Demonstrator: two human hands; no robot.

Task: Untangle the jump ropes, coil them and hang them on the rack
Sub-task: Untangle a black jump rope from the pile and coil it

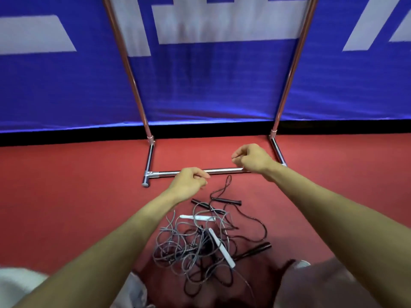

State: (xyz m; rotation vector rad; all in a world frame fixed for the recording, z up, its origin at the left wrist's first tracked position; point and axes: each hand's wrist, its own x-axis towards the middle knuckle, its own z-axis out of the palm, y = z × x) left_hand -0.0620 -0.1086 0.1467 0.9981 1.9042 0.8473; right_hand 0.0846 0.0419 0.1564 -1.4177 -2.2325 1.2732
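Observation:
A tangled pile of jump ropes [200, 247] lies on the red floor in front of me. It holds a grey rope [169, 243] with white handles [221, 247] and a black rope [255, 221] with black handles [226, 201]. The chrome rack [222, 171] stands just beyond, its base bar on the floor and its two uprights rising out of view. My left hand [189, 181] hovers above the pile's far edge, fingers curled, nothing visible in it. My right hand [251, 157] is a loose fist over the base bar, also holding nothing I can see.
A blue banner wall [211, 90] with white shapes stands right behind the rack. Red floor [66, 196] spreads to both sides. My knees and clothing [322, 285] fill the bottom edge, with pale fabric [20, 283] at the lower left.

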